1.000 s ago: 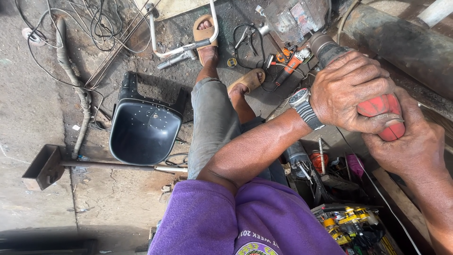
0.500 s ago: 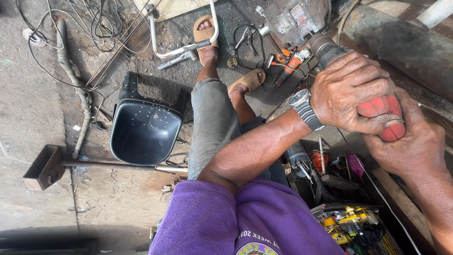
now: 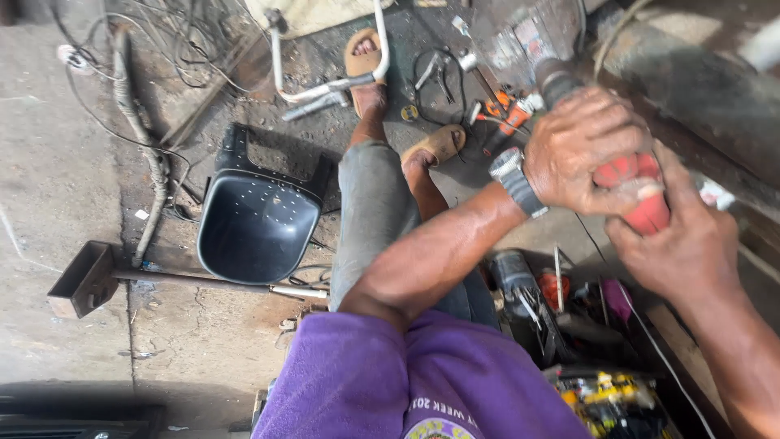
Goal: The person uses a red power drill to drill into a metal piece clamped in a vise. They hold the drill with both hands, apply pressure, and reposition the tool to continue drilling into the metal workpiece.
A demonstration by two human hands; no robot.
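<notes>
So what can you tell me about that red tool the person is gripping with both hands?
The red tool looks like a handheld power tool with a red plastic body and a dark, cylindrical front end pointing up and away. The left hand wraps over its top, the right hand clasps it from below. Most of its body is hidden by the fingers, so its exact kind is unclear.

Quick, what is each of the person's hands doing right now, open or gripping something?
Left hand: closed, fingers wrapped over the red, rounded plastic body of a power tool.
Right hand: closed around the same red tool from below.
</notes>
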